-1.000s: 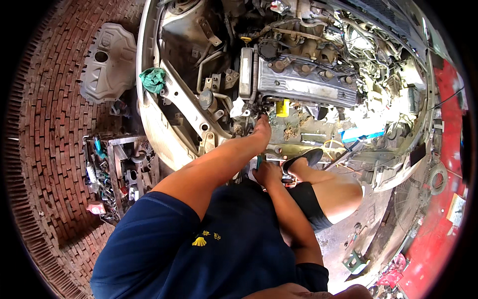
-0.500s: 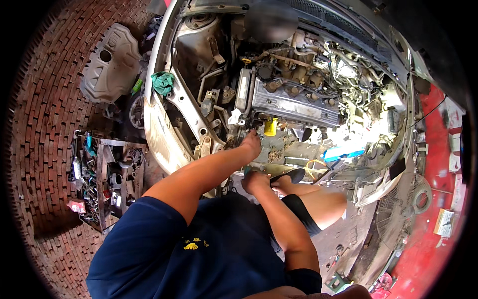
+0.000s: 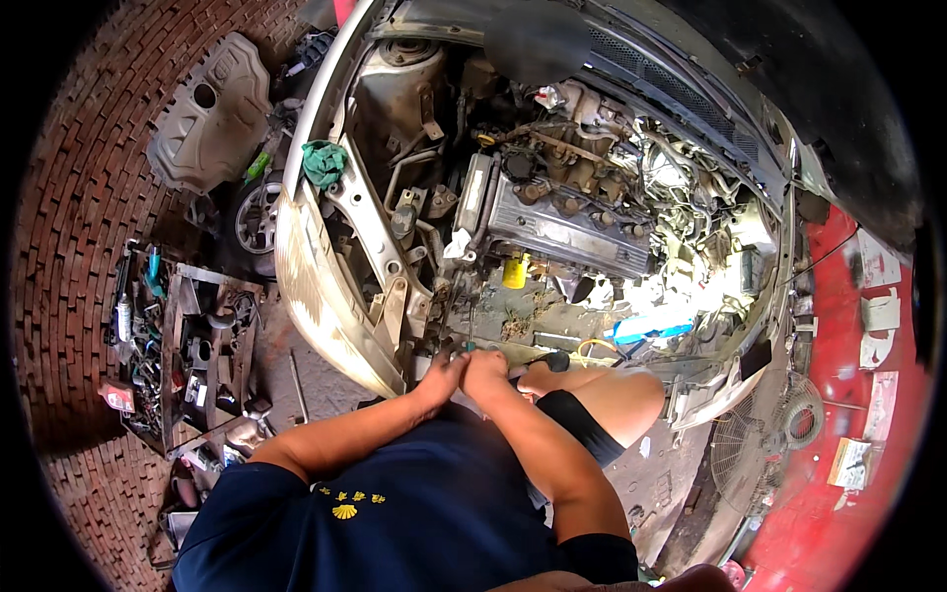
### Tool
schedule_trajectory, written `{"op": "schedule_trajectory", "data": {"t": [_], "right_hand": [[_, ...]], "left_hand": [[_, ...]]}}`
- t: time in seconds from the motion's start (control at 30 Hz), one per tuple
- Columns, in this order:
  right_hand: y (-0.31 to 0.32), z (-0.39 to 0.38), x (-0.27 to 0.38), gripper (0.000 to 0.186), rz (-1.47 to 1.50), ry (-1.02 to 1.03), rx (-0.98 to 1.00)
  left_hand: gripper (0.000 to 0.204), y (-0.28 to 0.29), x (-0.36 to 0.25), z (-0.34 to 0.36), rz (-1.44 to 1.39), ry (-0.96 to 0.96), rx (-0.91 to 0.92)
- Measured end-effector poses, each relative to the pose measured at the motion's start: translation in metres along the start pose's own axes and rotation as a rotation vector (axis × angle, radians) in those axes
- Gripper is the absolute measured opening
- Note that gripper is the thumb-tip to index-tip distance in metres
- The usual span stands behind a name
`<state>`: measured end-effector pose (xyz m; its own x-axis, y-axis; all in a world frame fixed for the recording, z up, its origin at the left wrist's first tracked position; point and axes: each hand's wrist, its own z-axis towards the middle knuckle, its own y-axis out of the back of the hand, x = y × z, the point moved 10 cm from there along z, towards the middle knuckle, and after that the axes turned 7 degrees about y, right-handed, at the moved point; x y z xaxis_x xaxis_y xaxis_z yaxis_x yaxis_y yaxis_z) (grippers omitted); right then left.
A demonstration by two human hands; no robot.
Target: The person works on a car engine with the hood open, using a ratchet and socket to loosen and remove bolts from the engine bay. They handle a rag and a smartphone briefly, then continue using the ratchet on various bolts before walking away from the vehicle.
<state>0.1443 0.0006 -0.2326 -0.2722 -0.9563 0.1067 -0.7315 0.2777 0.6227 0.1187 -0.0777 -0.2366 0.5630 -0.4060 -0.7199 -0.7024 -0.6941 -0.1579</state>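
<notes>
Both hands meet at lower centre of the frame, against the front edge of the engine bay [image 3: 424, 326]; the left hand [image 3: 441, 377] and right hand [image 3: 490, 370] touch, fingers curled round a small dark tool [image 3: 472, 347] whose green tip pokes up between them (whether either grip is truly clamped, I cannot tell); its long axis cannot be made out; neither hand is nearer. A second ago the left hand reached higher toward the engine [image 3: 562, 222]; it has since dropped back beside the right.
</notes>
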Motion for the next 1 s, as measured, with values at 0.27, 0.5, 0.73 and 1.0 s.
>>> {"op": "schedule_trajectory", "data": {"t": [0.27, 0.5, 0.73, 1.0], "right_hand": [[-0.010, -0.023, -0.025, 0.033, 0.410, -0.170, -0.232], [-0.046, -0.004, -0.024, 0.067, 0.431, -0.035, -0.292], [-0.018, -0.013, -0.016, 0.063, 0.346, -0.188, -0.070], [-0.034, -0.005, -0.021, 0.060, 0.436, -0.150, -0.146]], "left_hand": [[0.052, -0.009, 0.033, 0.015, -0.277, 0.129, 0.044], [0.047, -0.028, -0.070, -0.011, 0.596, -0.642, -0.299], [0.023, -0.109, -0.106, 0.077, 1.728, -0.880, -0.145], [0.035, -0.096, -0.065, 0.150, 2.166, -0.513, 0.104]]}}
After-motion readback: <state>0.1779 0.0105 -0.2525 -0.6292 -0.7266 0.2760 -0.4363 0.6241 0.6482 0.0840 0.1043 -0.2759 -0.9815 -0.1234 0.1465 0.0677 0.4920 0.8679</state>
